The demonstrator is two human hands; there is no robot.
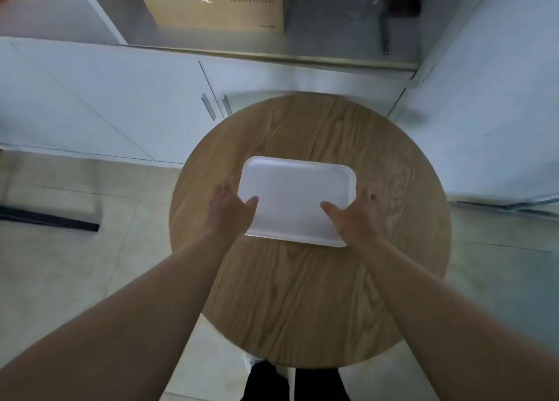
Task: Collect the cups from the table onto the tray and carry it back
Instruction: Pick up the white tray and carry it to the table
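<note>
A white rectangular tray [295, 198] with nothing on it is over the middle of a round wooden table [311, 294]. My left hand [231, 208] grips the tray's left edge, thumb on top. My right hand [352, 214] grips its right edge the same way. No cups show anywhere in view. The picture is a little blurred.
White cabinet doors with metal handles [208, 107] stand just behind the table. A cardboard box [217, 4] sits on the counter above them. A white appliance side [496, 113] rises at the right. A dark bar [48, 219] lies on the tiled floor at the left.
</note>
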